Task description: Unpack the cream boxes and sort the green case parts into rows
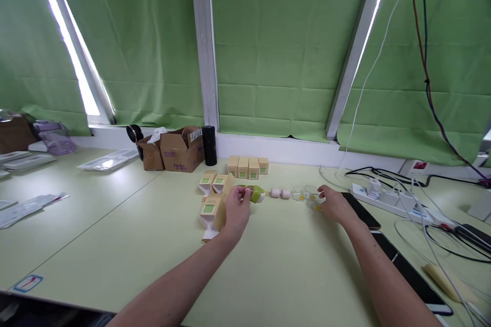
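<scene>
Your left hand [237, 209] pinches the green-and-white piece [258, 194] — likely light, stiff; grip its sides. Right hand [334, 204] half-curled at clear cups [298, 193] — can't tell if holding.

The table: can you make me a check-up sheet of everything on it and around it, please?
Surface: pale table, seam at left.
Work things: green piece, two pink pieces, clear cups, small cartons.
Clutter: brown boxes, black cylinder, dark flat devices.
Grips: left grip holds the green piece; right grip is at the clear cups, hold unclear.
Cables: hanging at right, tangled around the power strip.
Surroundings: green blinds behind.
</scene>
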The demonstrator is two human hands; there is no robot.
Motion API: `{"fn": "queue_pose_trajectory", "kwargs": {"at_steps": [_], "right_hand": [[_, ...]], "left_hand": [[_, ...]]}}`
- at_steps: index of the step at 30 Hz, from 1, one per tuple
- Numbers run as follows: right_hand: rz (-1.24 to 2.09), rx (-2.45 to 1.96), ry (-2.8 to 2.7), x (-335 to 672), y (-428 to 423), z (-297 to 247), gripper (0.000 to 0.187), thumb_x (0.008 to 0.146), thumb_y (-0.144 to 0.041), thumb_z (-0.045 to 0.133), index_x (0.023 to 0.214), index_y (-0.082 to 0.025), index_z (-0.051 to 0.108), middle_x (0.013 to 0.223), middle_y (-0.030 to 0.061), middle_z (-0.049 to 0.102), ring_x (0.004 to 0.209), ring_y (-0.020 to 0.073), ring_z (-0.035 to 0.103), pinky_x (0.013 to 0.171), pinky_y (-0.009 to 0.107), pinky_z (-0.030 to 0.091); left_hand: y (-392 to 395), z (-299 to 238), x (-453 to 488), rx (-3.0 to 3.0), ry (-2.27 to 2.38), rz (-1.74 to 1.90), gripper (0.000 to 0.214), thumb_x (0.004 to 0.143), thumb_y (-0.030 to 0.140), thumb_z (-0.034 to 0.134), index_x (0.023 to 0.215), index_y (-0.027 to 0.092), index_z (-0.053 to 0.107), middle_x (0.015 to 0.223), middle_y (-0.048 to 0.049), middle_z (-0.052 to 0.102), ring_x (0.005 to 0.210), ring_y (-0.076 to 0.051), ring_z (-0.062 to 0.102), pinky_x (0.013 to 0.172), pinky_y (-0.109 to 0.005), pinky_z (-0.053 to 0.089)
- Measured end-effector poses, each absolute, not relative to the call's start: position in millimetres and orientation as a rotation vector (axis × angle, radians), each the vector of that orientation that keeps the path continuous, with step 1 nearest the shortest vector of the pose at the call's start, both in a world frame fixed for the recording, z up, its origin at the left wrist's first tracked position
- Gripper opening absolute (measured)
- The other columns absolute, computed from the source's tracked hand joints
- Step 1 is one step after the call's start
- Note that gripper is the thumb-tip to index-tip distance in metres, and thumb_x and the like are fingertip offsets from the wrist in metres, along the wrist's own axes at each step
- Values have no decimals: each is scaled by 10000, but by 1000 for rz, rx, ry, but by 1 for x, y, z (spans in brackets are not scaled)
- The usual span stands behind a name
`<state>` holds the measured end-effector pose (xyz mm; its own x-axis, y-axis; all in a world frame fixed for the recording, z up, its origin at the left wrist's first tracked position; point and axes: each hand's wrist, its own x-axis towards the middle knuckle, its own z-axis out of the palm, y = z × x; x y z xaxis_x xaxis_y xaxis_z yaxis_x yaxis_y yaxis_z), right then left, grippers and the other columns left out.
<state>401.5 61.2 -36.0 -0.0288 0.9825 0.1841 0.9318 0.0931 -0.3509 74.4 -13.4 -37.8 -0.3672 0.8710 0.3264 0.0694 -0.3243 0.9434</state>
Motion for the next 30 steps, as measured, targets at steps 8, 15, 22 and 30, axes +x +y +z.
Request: {"fn": "queue_pose_trajectory", "kwargs": {"at_steps": [8, 15, 22, 30], "right_hand": [[164, -1906, -2024, 394, 56, -30, 600, 748, 0, 552, 1322, -176, 567, 1206, 134, 715, 1076, 259, 683, 822, 302, 449], [-214, -1733, -2129, 372, 41, -16, 510, 772, -59, 575, 1231, -251, 686, 1392, 105, 622, 1354, 328, 498, 980, 419, 483], [-382, -1562, -2258, 358, 36, -28, 443, 715, -36, 596, 1009, -273, 830, 1398, 85, 623, 1503, 349, 328, 1212, 491, 309], [-458, -1483, -2191, 359, 41, -39, 427, 745, -33, 587, 1034, -247, 818, 1334, 97, 658, 1450, 378, 393, 1155, 524, 396]], "left_hand": [[-14, -36, 76, 1206, 1303, 1756, 354, 853, 529, 715, 895, 192, 613, 943, -89, 739, 891, -236, 694, 779, -359, 529], [-17, -34, 76, 1205, 1308, 1766, 308, 869, 493, 709, 901, 199, 623, 958, -90, 741, 911, -244, 701, 802, -373, 534], [-17, -33, 77, 1197, 1303, 1765, 297, 871, 479, 714, 891, 198, 622, 971, -97, 749, 903, -239, 702, 795, -367, 533], [-20, -28, 79, 1178, 1295, 1762, 310, 869, 481, 722, 886, 187, 624, 951, -93, 750, 876, -218, 688, 775, -341, 532]]}}
